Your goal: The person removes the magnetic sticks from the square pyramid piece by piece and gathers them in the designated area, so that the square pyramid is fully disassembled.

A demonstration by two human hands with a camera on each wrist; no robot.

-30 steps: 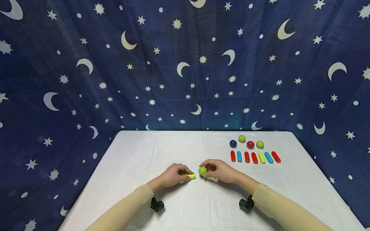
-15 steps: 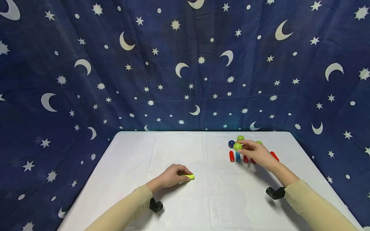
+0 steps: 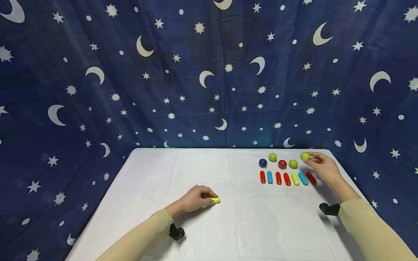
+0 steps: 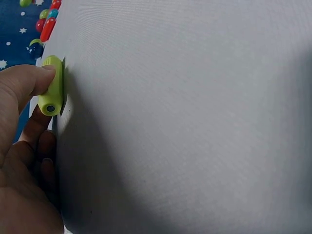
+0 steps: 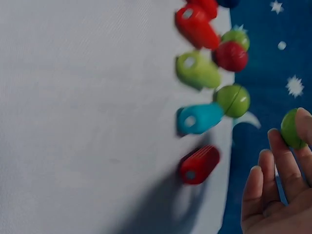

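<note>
My left hand pinches a short yellow-green stick between thumb and finger on the white table. A small round grey inset shows in the stick's end in the left wrist view. At the back right, my right hand holds a green ball by thumb and fingertips, above the table. To its left sit another green ball, a red ball, a further green ball and a dark blue ball.
In front of the balls runs a row of sticks: red, blue, red, red, yellow-green, blue and red. A star-and-moon curtain hangs behind the white table.
My right hand has carried the green ball from beside the left hand's stick to the back right, past the other balls. The left hand has stayed in place with its stick.
</note>
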